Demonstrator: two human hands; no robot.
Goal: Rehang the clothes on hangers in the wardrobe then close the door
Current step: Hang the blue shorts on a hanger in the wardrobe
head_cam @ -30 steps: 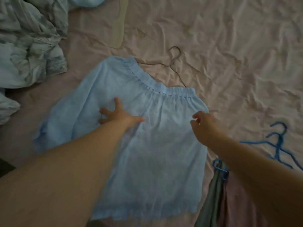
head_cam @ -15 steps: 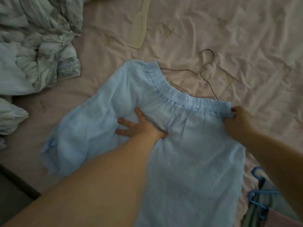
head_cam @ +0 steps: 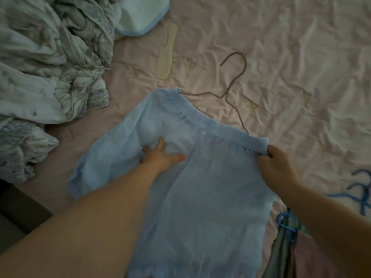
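Nearest the camera, the hem of the blue top point(head_cam: 200, 207) lies toward the person, and the garment spreads flat on the bed point(head_cam: 301, 77), likely so its shape can be read before a hanger goes in. At the lower right edge, other clothes point(head_cam: 285, 255) sit bunched with a blue clip point(head_cam: 286, 227), and blue hangers point(head_cam: 359, 193) lie just beyond them on the sheet.

The left hand point(head_cam: 160, 155) rests on the middle of the top with fingers spread and straight, pressing the cloth down, probably to stop it sliding. The right hand point(head_cam: 279, 167) pinches the right end of the gathered neckline, fingers curled round the edge, seemingly pulling it taut.

The top's long axis runs from hem near the person up to the neckline, which faces away and tilts up-left. One sleeve trails off to the left.

Just past the neckline lies a wire hanger point(head_cam: 230, 91), one arm touching or slipping under the collar's left corner, its hook pointing away. Further off sit a pale comb point(head_cam: 166, 55) and crumpled bedding point(head_cam: 50, 67).
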